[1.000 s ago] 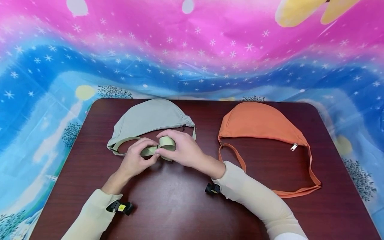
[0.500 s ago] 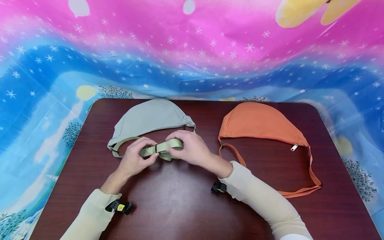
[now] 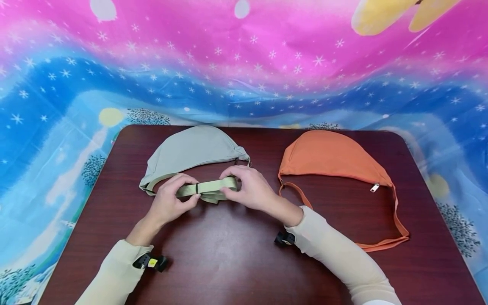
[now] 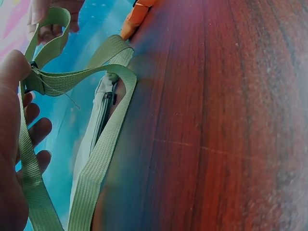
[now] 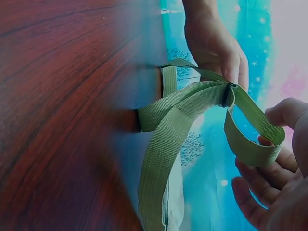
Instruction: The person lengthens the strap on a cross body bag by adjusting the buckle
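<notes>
Light-green flat woven strap (image 3: 213, 187): forming a loop between the bare left hand (image 3: 169, 199) and the bare right hand (image 3: 250, 188); the loop is extending longer than it was a second ago.
Small black slider (image 3: 197, 188): encircling the strap at the left fingertips; judging from the lengthening loop, strap is being drawn through it, so the length setting is probably changing.
Right hand: pinching the far end of the loop between thumb and fingers; it is sitting farther right than a second ago, its forearm angling in from the lower right.
Left hand: gripping the strap beside the slider and staying nearly in place, its forearm angling up from the lower left.
Pale grey-green half-moon fabric bag (image 3: 190, 150): lying beyond the hands on the reddish-brown wood-grained tabletop (image 3: 228, 258), its left end joining the strap.
Orange half-moon fabric bag (image 3: 324, 154): lying to the right, touching neither hand.
</notes>
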{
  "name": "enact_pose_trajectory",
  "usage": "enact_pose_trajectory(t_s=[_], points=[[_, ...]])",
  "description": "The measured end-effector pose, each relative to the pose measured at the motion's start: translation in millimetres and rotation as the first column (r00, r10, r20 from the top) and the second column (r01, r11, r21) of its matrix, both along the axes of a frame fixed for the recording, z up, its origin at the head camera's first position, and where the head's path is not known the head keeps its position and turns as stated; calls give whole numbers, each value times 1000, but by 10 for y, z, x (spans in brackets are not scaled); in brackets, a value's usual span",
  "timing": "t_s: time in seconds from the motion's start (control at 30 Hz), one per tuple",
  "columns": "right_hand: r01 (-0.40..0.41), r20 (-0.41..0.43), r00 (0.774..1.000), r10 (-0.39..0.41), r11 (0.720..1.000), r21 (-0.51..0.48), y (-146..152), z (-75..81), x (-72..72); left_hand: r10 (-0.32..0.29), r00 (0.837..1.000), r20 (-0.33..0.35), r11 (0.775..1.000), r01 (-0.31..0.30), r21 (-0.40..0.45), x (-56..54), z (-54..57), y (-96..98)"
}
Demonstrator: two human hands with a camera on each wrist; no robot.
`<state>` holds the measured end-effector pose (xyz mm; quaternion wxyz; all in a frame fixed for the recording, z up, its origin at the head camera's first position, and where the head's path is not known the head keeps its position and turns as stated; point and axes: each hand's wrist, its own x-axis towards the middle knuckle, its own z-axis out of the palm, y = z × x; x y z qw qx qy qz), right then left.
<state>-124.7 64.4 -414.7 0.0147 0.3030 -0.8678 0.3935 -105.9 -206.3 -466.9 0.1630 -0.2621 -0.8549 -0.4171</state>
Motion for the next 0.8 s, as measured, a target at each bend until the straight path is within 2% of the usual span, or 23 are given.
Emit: enact_pose_trajectory(t_s=[0.2, 0.4, 0.53, 0.8], points=[[-12, -15, 1000, 12, 1000, -23, 51, -25, 11, 5, 1000, -11, 1000, -6, -22, 11, 29, -28], [-14, -17, 1000, 13, 999, -49, 100, -58, 6, -16, 999, -36, 1000, 16, -3, -16, 20, -74], [-10, 7, 1000, 11, 998, -68, 132, -81, -2, -33, 998, -58, 999, 34, 6, -39, 10, -99], [-27, 77, 996, 36, 993, -116, 141, -111, -22, -36, 998, -53, 998, 38, 44, -53, 1, -116]])
